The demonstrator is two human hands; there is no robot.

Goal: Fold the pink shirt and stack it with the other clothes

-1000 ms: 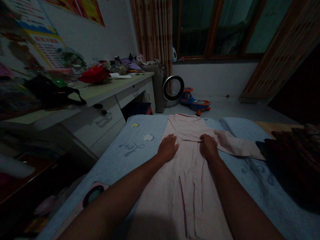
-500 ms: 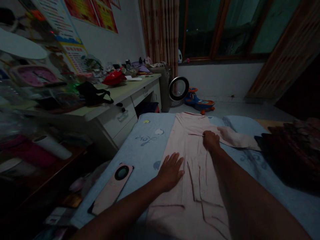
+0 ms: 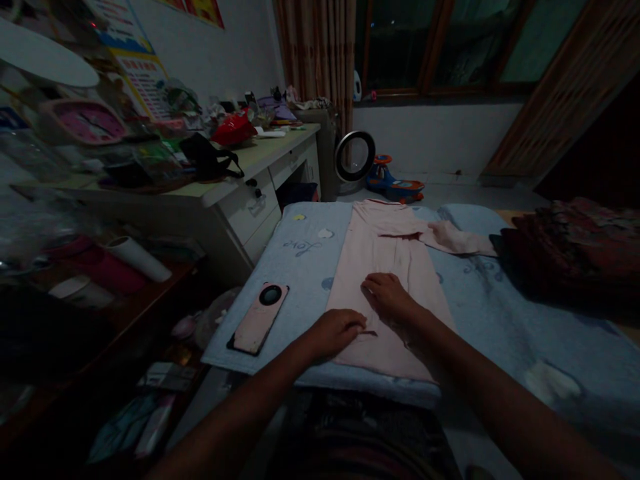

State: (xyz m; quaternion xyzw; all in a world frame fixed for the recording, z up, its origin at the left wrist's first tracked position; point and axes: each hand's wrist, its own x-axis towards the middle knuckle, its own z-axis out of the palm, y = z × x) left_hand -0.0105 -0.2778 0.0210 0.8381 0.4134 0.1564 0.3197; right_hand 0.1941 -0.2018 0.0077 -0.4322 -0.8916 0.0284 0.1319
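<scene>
A pale pink long-sleeved shirt [image 3: 400,260] lies lengthwise on the bed, its collar at the far end. One sleeve stretches out to the right, and the front is partly folded over. Near the lower left part of the shirt, my left hand [image 3: 337,333] is closed, with bent fingers gripping the cloth beside a small dark slit. A little farther up, my right hand [image 3: 390,295] points left across the shirt. Its fingers are curled together on the fabric, and the fingertips are partly hidden.
A pink phone [image 3: 261,319] lies on the blue bedspread [image 3: 305,267] to the left. At the right is a pile of dark folded clothes [image 3: 575,260]. A cluttered desk [image 3: 260,157] runs along the left, with a shelf [image 3: 185,277] nearer. A blue ride-on toy [image 3: 393,183] stands beyond the bed.
My right hand has left the upper sleeve area and come down toward my left hand. My left hand has gone from flat to curled. The shirt's lower front looks smoother, and the view has shifted.
</scene>
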